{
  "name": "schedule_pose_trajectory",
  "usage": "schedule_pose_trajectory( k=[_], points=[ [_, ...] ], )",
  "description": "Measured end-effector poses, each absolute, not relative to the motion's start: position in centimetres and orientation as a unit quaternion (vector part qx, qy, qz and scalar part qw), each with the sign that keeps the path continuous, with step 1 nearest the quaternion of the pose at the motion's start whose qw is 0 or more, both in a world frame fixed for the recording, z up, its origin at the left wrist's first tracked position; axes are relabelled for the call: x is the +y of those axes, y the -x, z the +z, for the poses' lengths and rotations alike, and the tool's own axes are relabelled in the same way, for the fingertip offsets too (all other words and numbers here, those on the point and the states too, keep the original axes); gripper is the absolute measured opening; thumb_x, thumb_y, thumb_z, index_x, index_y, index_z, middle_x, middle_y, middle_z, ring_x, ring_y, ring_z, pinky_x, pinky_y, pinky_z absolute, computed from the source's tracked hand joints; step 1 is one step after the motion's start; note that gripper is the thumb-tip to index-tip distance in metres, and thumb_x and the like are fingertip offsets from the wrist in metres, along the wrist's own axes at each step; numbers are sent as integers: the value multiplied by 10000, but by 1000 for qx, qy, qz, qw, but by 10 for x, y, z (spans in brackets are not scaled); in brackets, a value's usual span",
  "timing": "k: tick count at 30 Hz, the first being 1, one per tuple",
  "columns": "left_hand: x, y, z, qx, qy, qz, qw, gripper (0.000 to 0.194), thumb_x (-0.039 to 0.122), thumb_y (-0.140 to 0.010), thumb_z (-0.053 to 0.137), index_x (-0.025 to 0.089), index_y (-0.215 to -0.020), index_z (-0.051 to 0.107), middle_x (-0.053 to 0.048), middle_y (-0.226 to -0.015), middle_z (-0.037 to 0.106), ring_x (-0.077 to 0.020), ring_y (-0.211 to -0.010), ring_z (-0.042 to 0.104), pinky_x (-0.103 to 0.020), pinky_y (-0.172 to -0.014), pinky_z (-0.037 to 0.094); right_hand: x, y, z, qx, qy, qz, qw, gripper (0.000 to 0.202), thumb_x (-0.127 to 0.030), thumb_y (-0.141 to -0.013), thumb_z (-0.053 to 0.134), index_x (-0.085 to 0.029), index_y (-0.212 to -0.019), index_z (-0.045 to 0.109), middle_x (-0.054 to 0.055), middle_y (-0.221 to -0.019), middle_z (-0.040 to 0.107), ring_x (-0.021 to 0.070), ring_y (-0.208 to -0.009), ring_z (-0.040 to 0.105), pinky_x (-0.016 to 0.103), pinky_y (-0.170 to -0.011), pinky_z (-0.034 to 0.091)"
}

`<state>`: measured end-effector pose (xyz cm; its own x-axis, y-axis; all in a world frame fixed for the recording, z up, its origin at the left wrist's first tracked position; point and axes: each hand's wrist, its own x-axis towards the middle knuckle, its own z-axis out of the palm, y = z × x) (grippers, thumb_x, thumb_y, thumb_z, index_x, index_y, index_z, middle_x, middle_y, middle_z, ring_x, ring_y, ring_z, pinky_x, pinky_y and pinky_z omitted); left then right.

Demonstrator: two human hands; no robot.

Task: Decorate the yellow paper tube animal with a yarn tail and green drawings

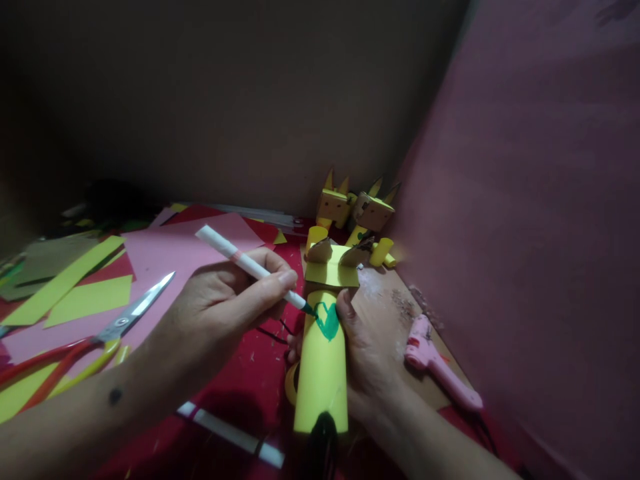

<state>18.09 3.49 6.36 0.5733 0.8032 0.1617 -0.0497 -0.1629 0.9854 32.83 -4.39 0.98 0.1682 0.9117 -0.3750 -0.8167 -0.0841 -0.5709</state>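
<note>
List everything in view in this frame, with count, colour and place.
Large figure: one, yellow with green heart, centre
Green-tipped marker: one, white, tip at the heart
Other marker: one, white, lower left of centre
Small figures: two, brown and yellow, behind
Yellow tubes: several, yellow, near small figures
Glue gun: one, pink, right
Scissors: apparently one pair, red and yellow handles, left
Paper pieces: several, pink, yellow, red, left
White strips: several, back
Board: one, brown, right of centre
Black object: one, unclear, bottom centre
Work surface: one, red, underneath
Walls: two, pink right, dark behind
Left hand: one, holding green-tipped marker
Right hand: one, holding large figure
</note>
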Motion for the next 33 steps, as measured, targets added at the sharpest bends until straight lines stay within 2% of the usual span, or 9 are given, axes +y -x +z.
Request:
schedule_pose_trajectory(
  k=[7,12,19,25,33],
  points=[
    [35,-183,64,277,-660,365,596,306,422,-960,665,224,-726,647,52,-623,468,-97,-563,376,-201,-488,342,-47,-331,8,-107,352,653,662,569,-609,-574,977,-181,-823,696,6,-661,710,199,-632,682,347,-665,595],
    [34,-182,65,266,-663,362,599,293,422,-932,686,231,-712,655,61,-584,433,-95,-510,330,-201,-428,304,-40,-329,-6,-93,354,635,681,645,-718,-553,934,-182,-823,696,-1,-666,712,165,-601,666,322,-656,601],
    [36,-181,62,283,-653,371,596,296,407,-944,687,229,-709,655,62,-590,440,-96,-521,336,-182,-429,314,-47,-331,10,-84,361,644,670,590,-579,-519,1010,-169,-815,706,-1,-677,711,164,-629,656,315,-692,585],
    [33,-183,64,255,-670,368,592,269,391,-954,668,239,-732,676,69,-565,411,-96,-494,309,-190,-411,293,-41,-328,-4,-92,345,640,680,619,-696,-567,937,-187,-824,696,17,-673,714,204,-624,673,358,-655,590],
    [36,-183,63,289,-656,376,587,277,418,-923,700,229,-725,661,59,-588,445,-97,-527,352,-188,-444,328,-38,-329,-17,-71,343,631,693,639,-693,-571,939,-170,-867,721,20,-718,730,177,-624,667,339,-674,595]
  ],
)
